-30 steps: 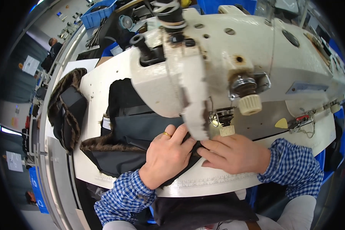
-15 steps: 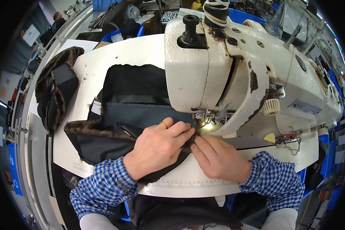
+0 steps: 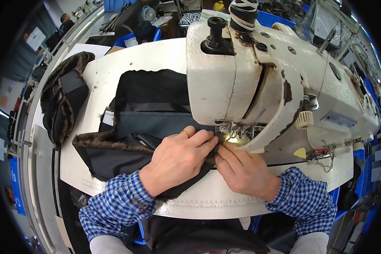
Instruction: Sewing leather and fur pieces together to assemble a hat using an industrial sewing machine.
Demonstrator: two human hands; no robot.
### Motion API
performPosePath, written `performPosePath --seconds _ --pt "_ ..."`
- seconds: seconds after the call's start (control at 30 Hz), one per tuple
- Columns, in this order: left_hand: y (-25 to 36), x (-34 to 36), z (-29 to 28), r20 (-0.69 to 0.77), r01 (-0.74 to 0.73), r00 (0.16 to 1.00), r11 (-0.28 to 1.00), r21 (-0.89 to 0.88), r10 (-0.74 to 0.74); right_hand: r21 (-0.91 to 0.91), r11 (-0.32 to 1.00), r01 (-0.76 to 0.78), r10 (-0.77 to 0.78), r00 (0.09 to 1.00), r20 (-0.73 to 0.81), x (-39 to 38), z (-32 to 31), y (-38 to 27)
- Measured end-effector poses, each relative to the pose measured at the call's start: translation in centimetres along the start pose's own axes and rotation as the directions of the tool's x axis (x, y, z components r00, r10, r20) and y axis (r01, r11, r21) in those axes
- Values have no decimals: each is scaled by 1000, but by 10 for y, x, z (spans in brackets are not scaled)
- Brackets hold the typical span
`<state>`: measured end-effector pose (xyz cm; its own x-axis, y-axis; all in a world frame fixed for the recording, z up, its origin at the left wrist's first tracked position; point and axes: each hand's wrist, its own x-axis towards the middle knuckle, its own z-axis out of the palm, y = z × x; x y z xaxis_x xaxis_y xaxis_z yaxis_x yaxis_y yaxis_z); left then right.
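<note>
A black fabric piece [image 3: 152, 122] with brown fur trim [image 3: 97, 139] lies spread on the white machine table, its right end by the lit presser foot of the sewing machine [image 3: 216, 84]. My left hand [image 3: 180, 156], a ring on one finger, rests across it with fingers closed on the cloth near the needle. Facing it, my right hand [image 3: 245, 171] has thumb and fingers pinched at the fabric's right edge, just in front of the presser foot. The fingertips of both hands nearly meet. The gripped edge is mostly hidden beneath them.
A second fur-trimmed black piece [image 3: 65, 99] lies folded at the table's left edge. A printed ruler scale [image 3: 216, 204] runs along the table's front. Blue bins [image 3: 275, 19] stand behind the machine. A metal rail [image 3: 27, 139] passes on the left, and a person [image 3: 65, 23] is far back left.
The scene sits slightly farther right in the picture. Both hands keep their grip on the fabric beside the presser foot, with only a slight shift of the fingers.
</note>
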<state>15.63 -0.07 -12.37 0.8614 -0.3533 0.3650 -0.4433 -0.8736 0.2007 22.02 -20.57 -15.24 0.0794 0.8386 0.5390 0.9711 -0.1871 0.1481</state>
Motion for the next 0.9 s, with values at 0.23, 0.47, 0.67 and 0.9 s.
performPosePath --seconds 0.23,0.47,0.67,0.9 --pt "0 0 -1 -6 18 1000 1000 -5 -18 30 999 -34 33 999 38 1 -3 -1" --pt "1 1 2 -8 19 1000 1000 -12 -19 2 999 -43 43 998 36 3 -4 1" --pt "2 2 2 -13 32 999 999 -22 -32 6 999 -41 41 998 38 2 -4 1" --pt "4 3 1 -17 44 999 999 -24 -44 48 998 -35 34 999 18 0 -3 1"
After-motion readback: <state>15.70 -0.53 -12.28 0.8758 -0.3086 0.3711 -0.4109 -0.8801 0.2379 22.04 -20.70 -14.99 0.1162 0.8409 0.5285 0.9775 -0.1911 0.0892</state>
